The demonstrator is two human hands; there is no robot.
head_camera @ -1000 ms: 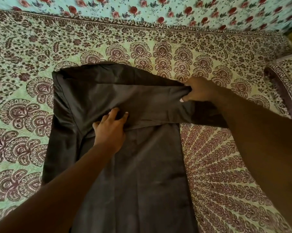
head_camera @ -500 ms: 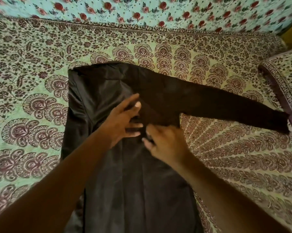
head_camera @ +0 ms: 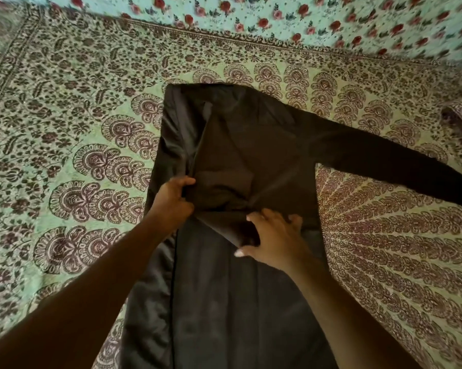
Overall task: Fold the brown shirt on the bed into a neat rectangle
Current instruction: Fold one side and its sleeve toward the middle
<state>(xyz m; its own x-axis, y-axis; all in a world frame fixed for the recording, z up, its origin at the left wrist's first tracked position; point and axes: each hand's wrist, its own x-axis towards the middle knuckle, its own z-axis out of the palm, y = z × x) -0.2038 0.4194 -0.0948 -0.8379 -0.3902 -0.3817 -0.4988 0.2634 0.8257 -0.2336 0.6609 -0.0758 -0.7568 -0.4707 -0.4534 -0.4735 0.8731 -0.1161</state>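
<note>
I see the brown shirt (head_camera: 251,145) lying flat on the bed (head_camera: 64,115), one sleeve (head_camera: 389,161) stretched out to the right. My left hand (head_camera: 171,202) has its fingers closed, pinching a fold; my right hand (head_camera: 273,239) grips the folded fabric's lower edge.
</note>
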